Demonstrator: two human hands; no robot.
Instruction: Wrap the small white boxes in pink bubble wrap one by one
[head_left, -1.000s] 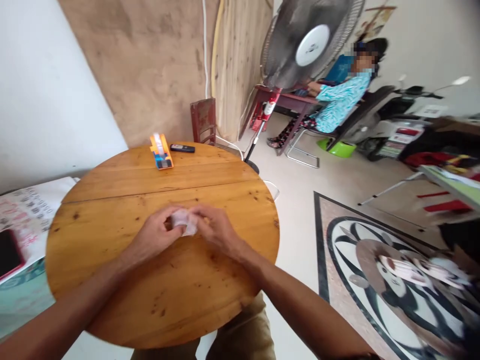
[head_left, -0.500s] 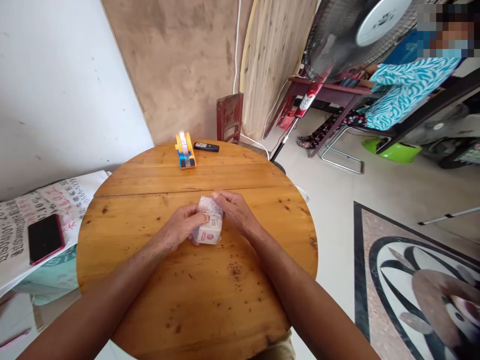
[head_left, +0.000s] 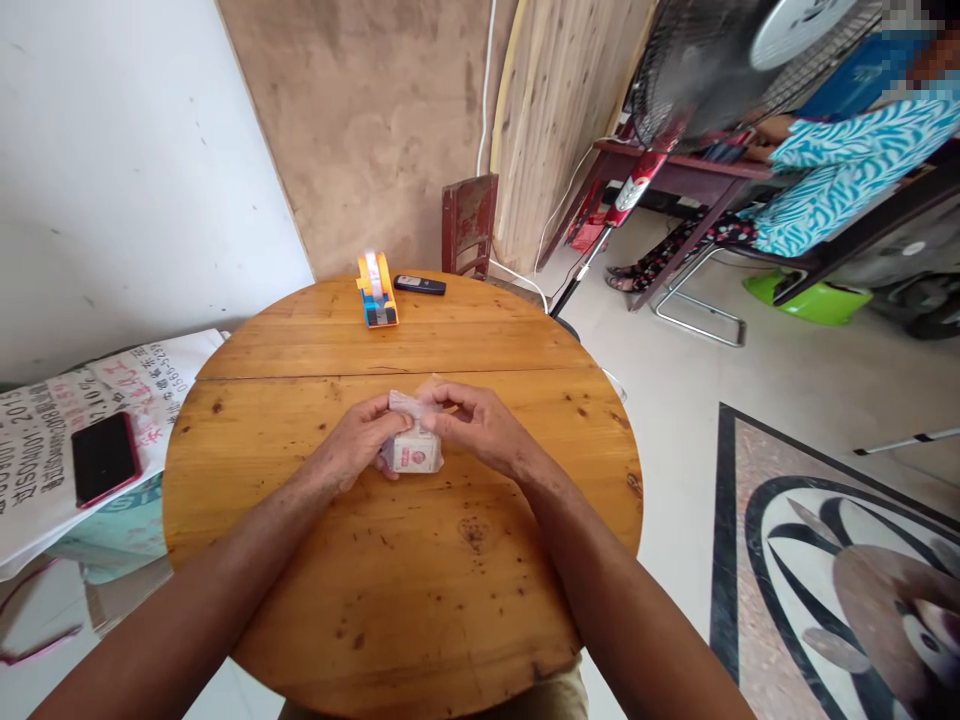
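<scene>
A small white box with red print (head_left: pixel 417 458) is held over the middle of the round wooden table (head_left: pixel 337 570), partly covered by clear bubble wrap (head_left: pixel 403 404). My left hand (head_left: pixel 365 437) grips the box and wrap from the left, its thumb across the top of the box. From the right, my right hand (head_left: pixel 474 425) pinches the wrap at the upper right of the box, thumb and fingers together. The back of the box is hidden by the wrap and fingers.
An orange and blue tape dispenser (head_left: pixel 376 290) and a dark remote-like object (head_left: pixel 419 285) lie at the table's far edge. Left is a phone (head_left: pixel 106 459) on printed sheets. Beyond stand a chair (head_left: pixel 469 222), a fan (head_left: pixel 637 185) and a seated person (head_left: pixel 847 170).
My right hand has shifted slightly, its thumb now lower over the wrap at the box's top. The wrap covers more of the box's upper face. The camera view has moved a little.
</scene>
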